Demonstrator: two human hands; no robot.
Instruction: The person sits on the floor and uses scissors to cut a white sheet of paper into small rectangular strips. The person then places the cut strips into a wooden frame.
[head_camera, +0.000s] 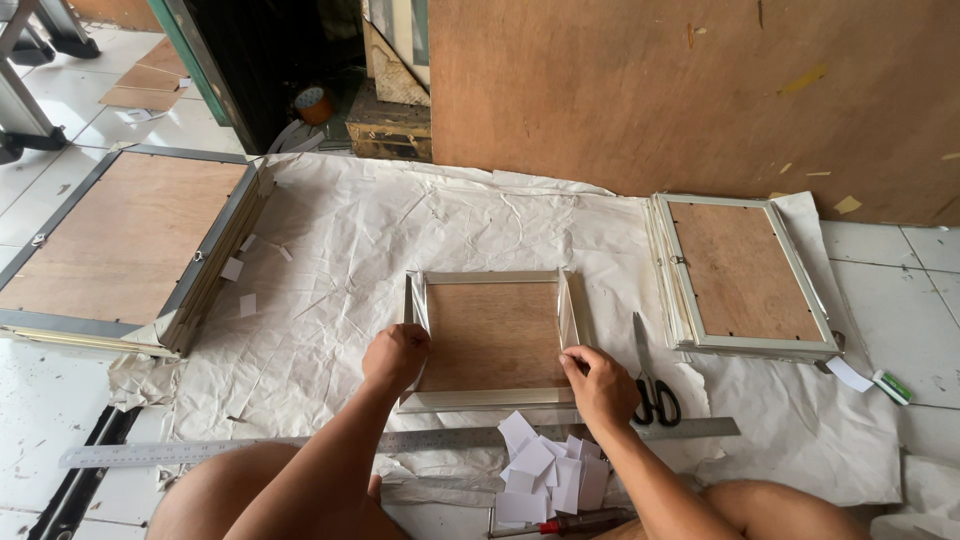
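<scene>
A small silver frame (492, 335) lies back-up on crumpled paper (400, 230) on the floor, its brown board showing. The left hand (396, 357) curls closed on its left edge; the right hand (598, 385) pinches its right lower corner. Scissors (650, 385) lie just beside, white slips (550, 470) nearer.

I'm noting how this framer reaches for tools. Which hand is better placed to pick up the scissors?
The right hand, probably. It rests on the small frame's lower right corner, and the scissors lie just beside it on the paper sheet. The left hand sits at the frame's left edge, farther away.
</scene>
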